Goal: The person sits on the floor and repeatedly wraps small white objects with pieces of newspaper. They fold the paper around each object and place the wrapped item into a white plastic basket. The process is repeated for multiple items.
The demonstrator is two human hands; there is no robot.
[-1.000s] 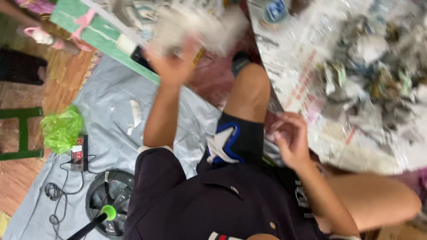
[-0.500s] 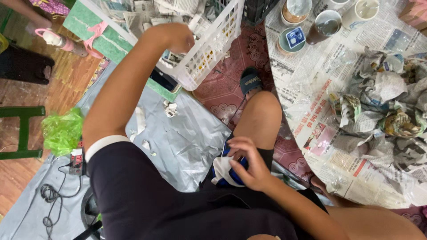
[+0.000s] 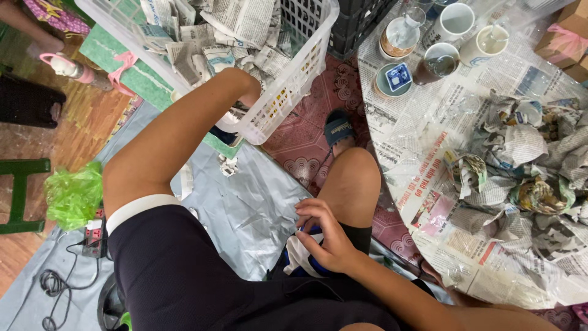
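Observation:
My left hand (image 3: 244, 87) reaches over the rim of a white plastic basket (image 3: 294, 86) filled with crumpled newspaper (image 3: 242, 21). Its fingers are hidden among the paper, so I cannot tell whether they hold anything. My right hand (image 3: 326, 236) rests on my right thigh, fingers loosely bent on the blue and white patch of my dark shorts (image 3: 300, 260), holding nothing. My bare knee (image 3: 355, 175) sits just left of a low round table.
The table (image 3: 429, 153) is covered in newspaper and clear plastic, with paper-wrapped bundles (image 3: 527, 178) and several cups and bowls (image 3: 441, 43). On the floor: grey sheet (image 3: 245, 208), power strip with cables (image 3: 92, 236), green bag (image 3: 73, 196), green stool (image 3: 21, 196), sandal (image 3: 338, 130).
My left arm has come down from holding up crumpled paper and now reaches into the basket. My right hand has dropped from beside the knee onto my thigh.

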